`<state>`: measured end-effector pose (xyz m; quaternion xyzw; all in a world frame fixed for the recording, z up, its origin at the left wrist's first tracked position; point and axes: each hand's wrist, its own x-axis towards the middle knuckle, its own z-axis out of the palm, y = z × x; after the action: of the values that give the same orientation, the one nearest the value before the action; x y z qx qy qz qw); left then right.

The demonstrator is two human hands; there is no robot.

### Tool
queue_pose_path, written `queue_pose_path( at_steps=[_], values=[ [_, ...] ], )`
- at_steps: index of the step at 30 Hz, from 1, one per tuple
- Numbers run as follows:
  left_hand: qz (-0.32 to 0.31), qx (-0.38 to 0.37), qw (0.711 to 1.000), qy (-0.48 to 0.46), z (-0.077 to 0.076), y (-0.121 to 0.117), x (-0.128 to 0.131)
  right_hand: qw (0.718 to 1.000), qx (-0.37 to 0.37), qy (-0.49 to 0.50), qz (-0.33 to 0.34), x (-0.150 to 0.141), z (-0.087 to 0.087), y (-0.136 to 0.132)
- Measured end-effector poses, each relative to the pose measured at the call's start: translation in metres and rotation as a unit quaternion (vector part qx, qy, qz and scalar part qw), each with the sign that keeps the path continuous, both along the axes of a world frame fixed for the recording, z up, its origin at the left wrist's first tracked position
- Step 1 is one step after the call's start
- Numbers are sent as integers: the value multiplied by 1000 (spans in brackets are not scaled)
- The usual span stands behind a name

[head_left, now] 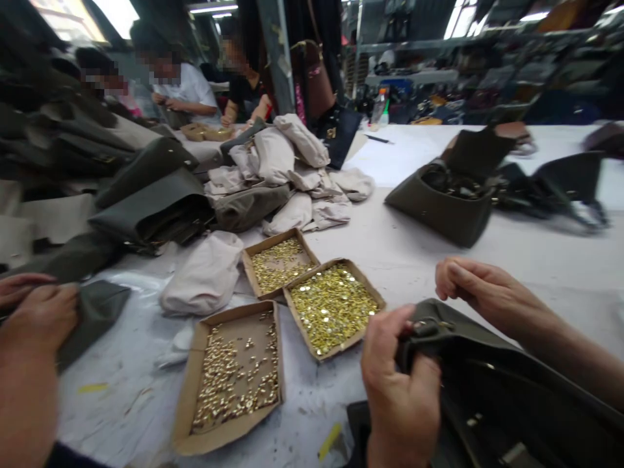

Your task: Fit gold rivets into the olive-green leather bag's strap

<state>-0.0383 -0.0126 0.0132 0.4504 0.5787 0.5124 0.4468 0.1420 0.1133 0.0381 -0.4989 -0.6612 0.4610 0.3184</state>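
Observation:
My left hand (400, 383) grips the upper edge of a dark olive handbag (517, 383), with the thumb inside the opening and the fingers around the rim. A metal fitting shows on the rim beside the fingers. Just above the bag, my right hand (480, 289) is apart from it, with fingertips pinched together; whatever they hold, if anything, is too small to see. Nearest on the left are open cardboard trays: one holds bright gold rivet pieces (336, 305), another small gold studs (229, 370), and a third a thinner layer of gold pieces (280, 260).
At the left edge another person's hands (39, 318) hold dark material. Dark bags (151, 208) and pale cloth-covered bundles (273, 156) are piled behind the trays. An olive bag (443, 195) stands at right. Several people sit at the far side. A bottle (381, 107) stands near a pen (379, 139).

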Motion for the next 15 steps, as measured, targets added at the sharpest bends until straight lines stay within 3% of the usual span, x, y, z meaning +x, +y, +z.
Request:
queue_pose_path(
  at_steps=[2, 5, 10, 15],
  values=[
    [37, 8, 999, 14, -1, 2, -3, 997, -2, 67, -30, 16, 13, -10],
    [58, 39, 997, 23, 5, 10, -11, 986, 9, 145, -88, 40, 13, -44],
    [86, 84, 993, 20, 18, 14, -9, 977, -4, 177, -115, 69, -13, -96],
    [55, 94, 991, 71, 18, 22, -12, 967, 5, 209, -144, 73, -38, -105]
  ],
)
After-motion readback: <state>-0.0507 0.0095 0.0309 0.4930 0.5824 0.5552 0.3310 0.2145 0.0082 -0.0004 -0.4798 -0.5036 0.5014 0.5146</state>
